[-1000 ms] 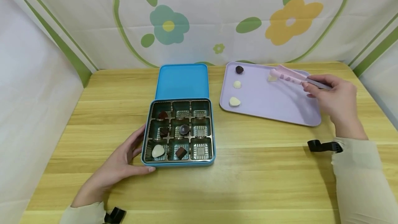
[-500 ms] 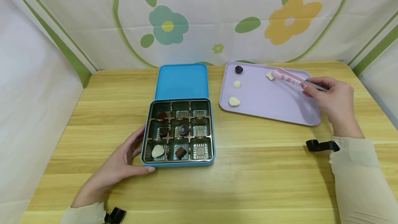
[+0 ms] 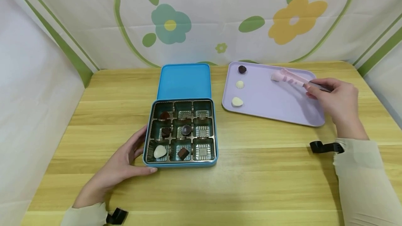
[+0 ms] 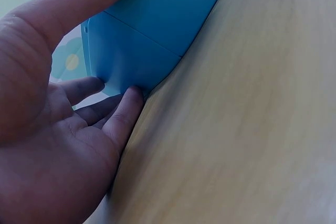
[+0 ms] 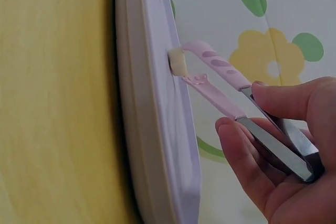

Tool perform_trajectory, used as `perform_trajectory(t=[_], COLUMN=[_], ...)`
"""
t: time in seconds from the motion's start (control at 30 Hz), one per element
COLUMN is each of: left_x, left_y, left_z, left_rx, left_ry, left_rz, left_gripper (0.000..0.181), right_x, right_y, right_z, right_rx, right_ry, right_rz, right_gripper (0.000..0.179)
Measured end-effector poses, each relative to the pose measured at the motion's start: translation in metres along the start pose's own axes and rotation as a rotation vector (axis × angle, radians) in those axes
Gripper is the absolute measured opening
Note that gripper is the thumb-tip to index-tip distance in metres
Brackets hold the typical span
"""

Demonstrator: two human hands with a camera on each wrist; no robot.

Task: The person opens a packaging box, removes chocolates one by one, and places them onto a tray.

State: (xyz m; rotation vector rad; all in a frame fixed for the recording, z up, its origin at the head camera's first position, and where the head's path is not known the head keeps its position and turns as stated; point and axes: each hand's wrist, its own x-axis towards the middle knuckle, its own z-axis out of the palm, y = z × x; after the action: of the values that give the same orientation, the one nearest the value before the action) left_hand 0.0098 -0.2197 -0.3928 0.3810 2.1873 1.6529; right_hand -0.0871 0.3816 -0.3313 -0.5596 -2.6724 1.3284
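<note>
One wood-grain table (image 3: 251, 191) stretches before us, bearing a lilac tray (image 3: 267, 104) and, beside it, a blue tin (image 3: 185, 165) divided into nine compartments. We see the left hand (image 3: 120, 168) spread wide at the tin's near corner, thumb along the front, fingertips touching the side. The right hand (image 3: 340, 97) pinches pink tongs (image 3: 292, 78), whose tips stand partly apart around a pale piece (image 5: 178, 62) on the tray; we cannot tell whether they clasp it firmly. Five small pieces sit in the tin.
</note>
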Motion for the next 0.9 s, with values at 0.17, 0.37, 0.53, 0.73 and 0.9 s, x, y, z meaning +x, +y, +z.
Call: perform_trajectory(t=[0.17,0.37,0.53,0.73,0.9], left_x=[0.001,0.001,0.001,0.0,0.0], left_y=[0.0,0.001,0.001,0.001,0.0], left_z=[-0.001,-0.001,0.0,0.0,0.0], left_rx=[-0.001,-0.009,-0.002,0.004,-0.002], left_ry=[0.0,-0.002,-0.001,0.003,0.002], left_rz=[0.006,0.006,0.0,-0.013,-0.008], left_gripper=[0.121,0.121,0.12,0.121,0.121], right_x=[0.001,0.003,0.004,0.005,0.002], right_y=[0.0,0.001,-0.001,-0.001,-0.006], right_z=[0.003,0.012,0.018,0.021,0.017], right_rx=[-0.084,-0.199,-0.247,-0.253,-0.176], right_ry=[0.003,0.043,0.069,0.073,0.083], right_rz=[-0.064,-0.116,-0.125,-0.127,-0.123], right_gripper=[0.053,0.054,0.055,0.053,0.053])
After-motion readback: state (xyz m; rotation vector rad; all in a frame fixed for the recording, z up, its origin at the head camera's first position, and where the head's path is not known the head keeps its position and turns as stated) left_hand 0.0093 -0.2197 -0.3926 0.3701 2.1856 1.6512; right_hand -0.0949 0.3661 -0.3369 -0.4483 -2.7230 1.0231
